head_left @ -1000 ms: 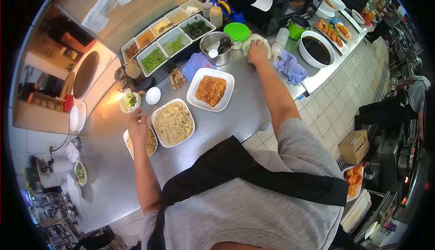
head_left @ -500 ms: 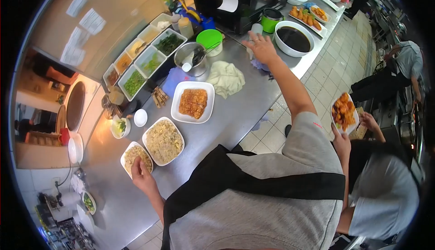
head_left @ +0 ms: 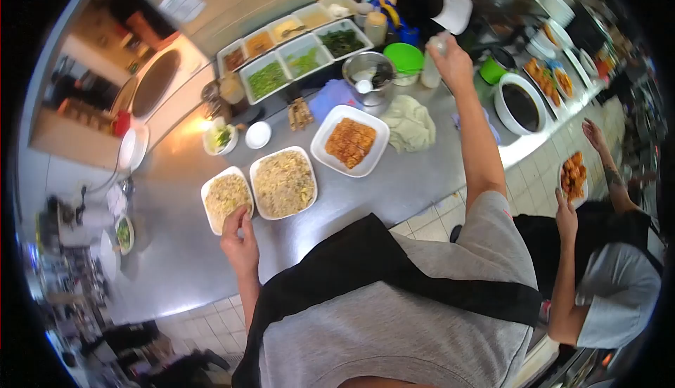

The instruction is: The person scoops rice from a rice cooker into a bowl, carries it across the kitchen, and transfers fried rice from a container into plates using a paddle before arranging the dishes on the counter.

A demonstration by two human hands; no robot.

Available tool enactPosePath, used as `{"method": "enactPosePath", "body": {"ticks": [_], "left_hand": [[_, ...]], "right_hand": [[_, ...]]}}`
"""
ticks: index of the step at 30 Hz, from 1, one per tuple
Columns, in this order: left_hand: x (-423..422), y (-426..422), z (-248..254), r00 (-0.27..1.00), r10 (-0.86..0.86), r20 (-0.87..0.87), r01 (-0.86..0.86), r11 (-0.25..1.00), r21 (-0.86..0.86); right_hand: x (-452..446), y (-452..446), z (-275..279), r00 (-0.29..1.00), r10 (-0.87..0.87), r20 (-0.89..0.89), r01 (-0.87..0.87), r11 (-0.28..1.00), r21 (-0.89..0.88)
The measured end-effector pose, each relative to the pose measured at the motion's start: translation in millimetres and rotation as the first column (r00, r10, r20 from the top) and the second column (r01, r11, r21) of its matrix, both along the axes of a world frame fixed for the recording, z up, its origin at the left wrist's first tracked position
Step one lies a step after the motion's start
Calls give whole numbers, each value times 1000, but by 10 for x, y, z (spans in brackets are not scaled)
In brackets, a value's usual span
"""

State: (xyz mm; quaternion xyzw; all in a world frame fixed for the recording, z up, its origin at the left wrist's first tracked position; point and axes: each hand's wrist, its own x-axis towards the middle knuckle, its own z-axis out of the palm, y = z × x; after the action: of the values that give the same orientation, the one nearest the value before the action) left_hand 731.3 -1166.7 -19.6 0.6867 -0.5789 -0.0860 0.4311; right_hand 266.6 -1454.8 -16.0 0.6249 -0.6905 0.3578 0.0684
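My right hand (head_left: pixel 452 62) is stretched to the back of the counter, its fingers wrapped around the top of a clear plastic bottle (head_left: pixel 430 72) that stands upright. My left hand (head_left: pixel 240 239) is at the near edge of a small white bowl of fried rice (head_left: pixel 226 195), fingers drawn together in a pinch. Whatever it may hold is too small to make out. Beside that bowl is a larger white bowl of fried rice (head_left: pixel 284 181). To its right a square white dish carries a sliced, browned fried cutlet (head_left: pixel 351 143).
Garnish tubs (head_left: pixel 304 57) line the counter's back. Near them are a steel pot (head_left: pixel 369 72), a green-lidded tub (head_left: pixel 403 59) and a crumpled cloth (head_left: pixel 409 124). A white bowl of dark liquid (head_left: pixel 520 105) stands at right. A co-worker (head_left: pixel 612 275) there holds a plate of fried food (head_left: pixel 574 179).
My right hand was spread open near the dark liquid bowl; it now grips the clear bottle. My left hand has shifted from above the rice to the small bowl's near edge. The view has turned.
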Motion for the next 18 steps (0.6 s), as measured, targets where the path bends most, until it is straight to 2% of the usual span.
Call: {"method": "enactPosePath", "body": {"ticks": [5, 7, 11, 12, 13, 15, 17, 18], "left_hand": [[24, 64, -37, 999, 12, 37, -11, 1000, -28], [43, 82, -83, 1000, 15, 14, -15, 1000, -6], [-40, 66, 65, 998, -25, -52, 27, 998, 48], [-56, 54, 111, 996, -56, -70, 60, 996, 60], [-89, 45, 199, 991, -120, -67, 122, 992, 27], [-194, 13, 506, 968, -245, -50, 244, 969, -41], [-308, 7, 957, 900, -436, 30, 435, 889, -144], [-342, 5, 1171, 835, -540, 106, 549, 804, -229]], "right_hand": [[-136, -261, -266, 996, -29, 81, 36, 996, -82], [-122, -220, -223, 994, -1, 111, 7, 999, -51], [-63, -68, -173, 990, -53, 132, 46, 998, 52], [-72, -5, -173, 947, 109, 302, -106, 994, -27], [-131, 2, -240, 964, 24, 265, -18, 1000, -23], [-145, 123, -329, 964, -11, 266, 32, 997, -75], [-111, 302, -392, 951, 47, 305, -4, 990, -142], [-61, 416, -438, 948, 77, 308, -24, 985, -173]]}}
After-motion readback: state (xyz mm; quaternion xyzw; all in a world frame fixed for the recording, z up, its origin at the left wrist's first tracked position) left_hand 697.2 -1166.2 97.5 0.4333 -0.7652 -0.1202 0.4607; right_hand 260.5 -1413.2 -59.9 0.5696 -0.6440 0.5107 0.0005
